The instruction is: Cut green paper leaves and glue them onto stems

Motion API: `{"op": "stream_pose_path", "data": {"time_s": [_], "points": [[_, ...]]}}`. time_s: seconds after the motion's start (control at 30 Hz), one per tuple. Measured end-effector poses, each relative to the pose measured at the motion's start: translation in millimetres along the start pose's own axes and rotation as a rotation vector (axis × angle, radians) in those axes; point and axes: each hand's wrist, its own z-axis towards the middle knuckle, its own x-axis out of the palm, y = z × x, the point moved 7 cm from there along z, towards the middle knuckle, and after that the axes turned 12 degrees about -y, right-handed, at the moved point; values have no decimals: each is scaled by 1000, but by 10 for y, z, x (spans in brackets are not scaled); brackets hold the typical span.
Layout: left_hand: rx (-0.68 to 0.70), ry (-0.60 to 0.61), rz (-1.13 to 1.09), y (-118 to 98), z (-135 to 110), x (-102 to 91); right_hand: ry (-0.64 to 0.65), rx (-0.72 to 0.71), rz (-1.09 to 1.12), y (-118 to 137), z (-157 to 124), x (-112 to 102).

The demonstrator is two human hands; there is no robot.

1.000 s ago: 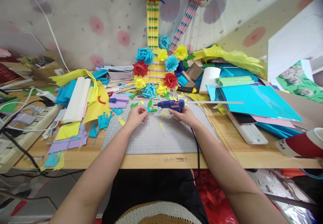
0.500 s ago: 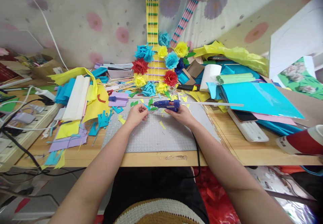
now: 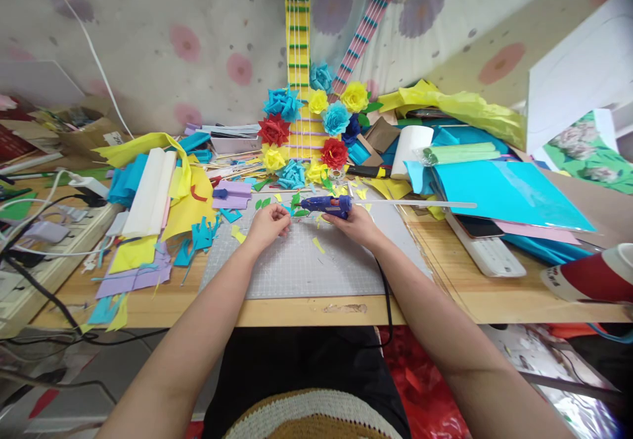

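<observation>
Gripping a glue gun (image 3: 330,205) in the right hand (image 3: 360,225) at twelve o'clock over the grey mat (image 3: 316,277), aiming its nozzle (image 3: 301,204) toward nine, likely to keep the glue stick (image 3: 415,204) clear toward three; curling the left hand (image 3: 270,223) at ten, impossible to tell if holding anything.

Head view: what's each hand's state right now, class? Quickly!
Left hand: closed; whether it pinches anything cannot be told.
Right hand: closed, holding the blue glue gun.
</observation>
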Motion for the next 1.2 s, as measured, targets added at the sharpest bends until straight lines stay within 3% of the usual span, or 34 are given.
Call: {"op": "stream_pose_path", "data": {"time_s": [0.3,0.83,0.93,1.1,1.2], "points": [[-4,6,-7,9,12,5,-15,-35,22,26,-4,-1],[5,3,-19,21,21,-4,78,-28,101,101,-41,-21],[-18,-3,-32,11,9,-13,-56,71,197,-8,8,-224],[-22,-23,-56,-15,3,-23,-513,349,130,-535,59,-777],[-19,-29,-61,-7,14,-29,-568,445,-66,-811,58,-914]]}}
